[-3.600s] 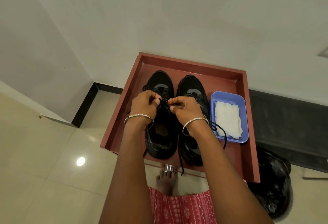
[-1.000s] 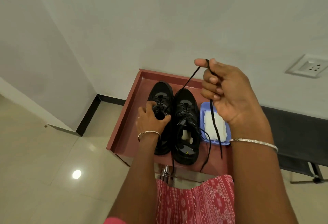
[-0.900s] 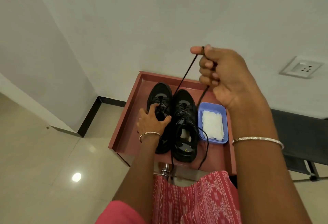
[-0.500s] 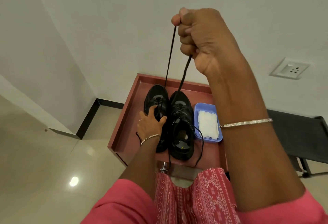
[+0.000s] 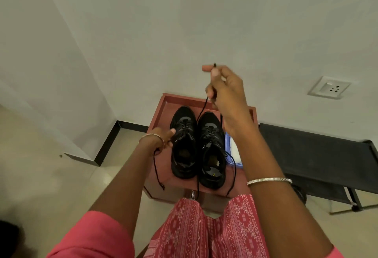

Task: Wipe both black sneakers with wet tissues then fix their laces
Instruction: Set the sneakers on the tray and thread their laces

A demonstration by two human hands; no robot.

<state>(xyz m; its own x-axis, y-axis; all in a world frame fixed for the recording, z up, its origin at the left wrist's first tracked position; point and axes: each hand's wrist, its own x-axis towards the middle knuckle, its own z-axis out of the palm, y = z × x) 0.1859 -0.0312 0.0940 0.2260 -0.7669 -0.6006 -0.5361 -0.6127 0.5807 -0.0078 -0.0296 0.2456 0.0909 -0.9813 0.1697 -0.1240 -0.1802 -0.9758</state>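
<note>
Two black sneakers stand side by side on a reddish-brown tray [image 5: 161, 112], toes toward the wall: the left sneaker [image 5: 183, 141] and the right sneaker [image 5: 210, 151]. My right hand [image 5: 224, 88] is raised above them and pinches the tip of a black lace [image 5: 201, 109] that runs down to the left sneaker. My left hand [image 5: 163, 139] sits at the left sneaker's side and holds its other lace end [image 5: 157, 168], which dangles past the tray's front. The right sneaker's laces hang loose over the front edge.
A blue tub [image 5: 227, 145] with white wet tissues [image 5: 235, 153] sits right of the shoes, mostly hidden by my right arm. A black bench [image 5: 319, 155] stands at the right by the wall, and a wall socket [image 5: 329, 87] is above it. The floor is beige tile.
My right hand came down from its high pull and now pinches just the lace tip. My left hand shifted from the shoe's tongue to its left side, taking the other lace end.
</note>
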